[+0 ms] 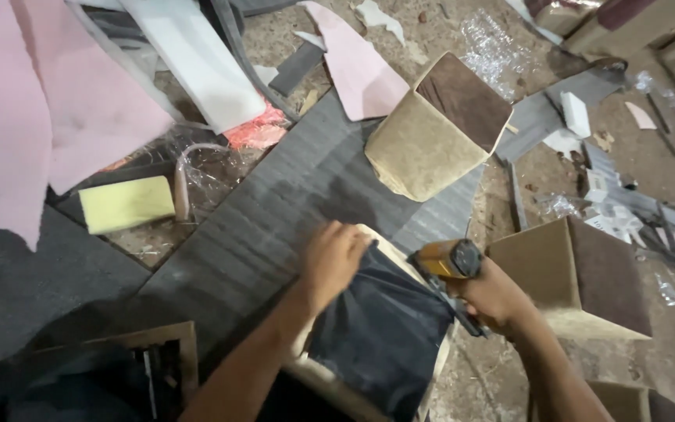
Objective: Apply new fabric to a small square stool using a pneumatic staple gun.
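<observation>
Left hand (331,258) presses black fabric (380,332) — right hand (494,297) apparently grips stapler (447,260).

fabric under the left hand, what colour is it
Black, or a very dark navy. The fabric under the left hand shows best in the head view.

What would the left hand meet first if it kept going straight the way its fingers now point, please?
The left hand presses the dark fabric, fingers pointing right. Straight on, it would likely first meet the orange-topped staple gun in the right hand, though depth is hard to judge.
</observation>
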